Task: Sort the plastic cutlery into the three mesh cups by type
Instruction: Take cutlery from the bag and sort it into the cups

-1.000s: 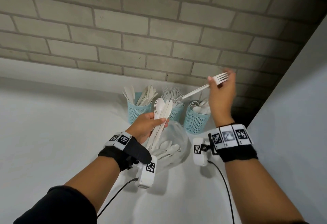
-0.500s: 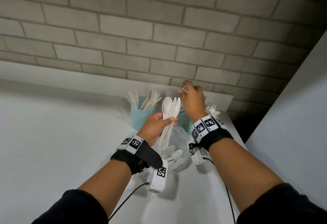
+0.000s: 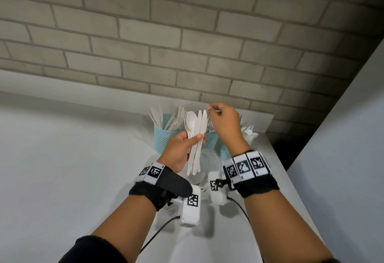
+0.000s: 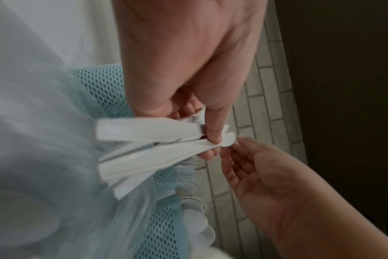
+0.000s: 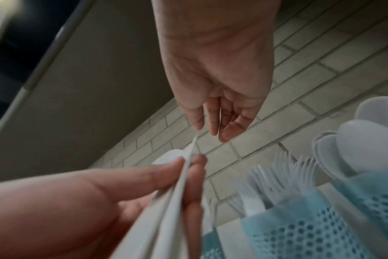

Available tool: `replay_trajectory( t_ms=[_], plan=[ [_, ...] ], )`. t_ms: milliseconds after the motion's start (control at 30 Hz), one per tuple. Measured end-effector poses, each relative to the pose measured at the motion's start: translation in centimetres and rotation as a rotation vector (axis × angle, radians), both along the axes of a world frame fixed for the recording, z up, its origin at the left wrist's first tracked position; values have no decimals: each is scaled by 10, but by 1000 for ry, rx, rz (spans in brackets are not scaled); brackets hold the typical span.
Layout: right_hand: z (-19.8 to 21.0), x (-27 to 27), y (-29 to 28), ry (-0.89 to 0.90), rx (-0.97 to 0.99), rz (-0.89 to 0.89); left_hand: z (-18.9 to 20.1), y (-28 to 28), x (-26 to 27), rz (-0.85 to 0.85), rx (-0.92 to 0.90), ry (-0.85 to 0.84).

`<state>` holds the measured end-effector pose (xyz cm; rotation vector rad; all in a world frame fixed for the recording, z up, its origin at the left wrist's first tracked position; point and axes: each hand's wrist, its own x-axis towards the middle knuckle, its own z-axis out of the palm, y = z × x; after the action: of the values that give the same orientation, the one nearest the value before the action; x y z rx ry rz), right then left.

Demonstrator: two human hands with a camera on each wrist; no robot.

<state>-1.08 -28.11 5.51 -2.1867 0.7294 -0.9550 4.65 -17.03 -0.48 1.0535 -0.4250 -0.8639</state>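
Observation:
My left hand (image 3: 192, 141) grips a bundle of white plastic spoons and knives (image 3: 196, 125), held upright over a clear bowl (image 3: 208, 157). In the left wrist view the thumb presses the bundle (image 4: 148, 138) against the fingers. My right hand (image 3: 213, 110) is empty, fingers relaxed, just beside the bundle's top tips (image 5: 194, 140). Three teal mesh cups stand behind. The left cup (image 3: 164, 139) holds knives, the middle cup (image 3: 211, 140) holds forks (image 5: 277, 175), and the right cup (image 3: 225, 153) holds spoons (image 3: 248, 132).
A grey brick wall (image 3: 187, 44) rises right behind the cups. The white counter (image 3: 72, 169) stretches to the left; its right edge (image 3: 278, 154) drops off near the right cup. More white cutlery lies in the bowl, mostly hidden by my wrists.
The right hand carried a fork down to the middle cup, let it go, and came back empty to the tips of the bundle. The left hand kept holding the bundle.

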Motion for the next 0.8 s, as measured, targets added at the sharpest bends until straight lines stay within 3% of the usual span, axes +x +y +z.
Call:
replay_trajectory(
  t_ms=[200,367,567,800],
  plan=[
    [-19,-14,23,-8,367,251,-1,3,-5,-9,-34,53],
    [-26,-16,24,-8,547,270,-9,8,-7,-12,-10,68],
    [-33,-22,20,7,592,184,-19,10,-7,14,46,91],
    [-31,-26,13,2,605,131,-23,9,-11,48,150,-6]
  ],
)
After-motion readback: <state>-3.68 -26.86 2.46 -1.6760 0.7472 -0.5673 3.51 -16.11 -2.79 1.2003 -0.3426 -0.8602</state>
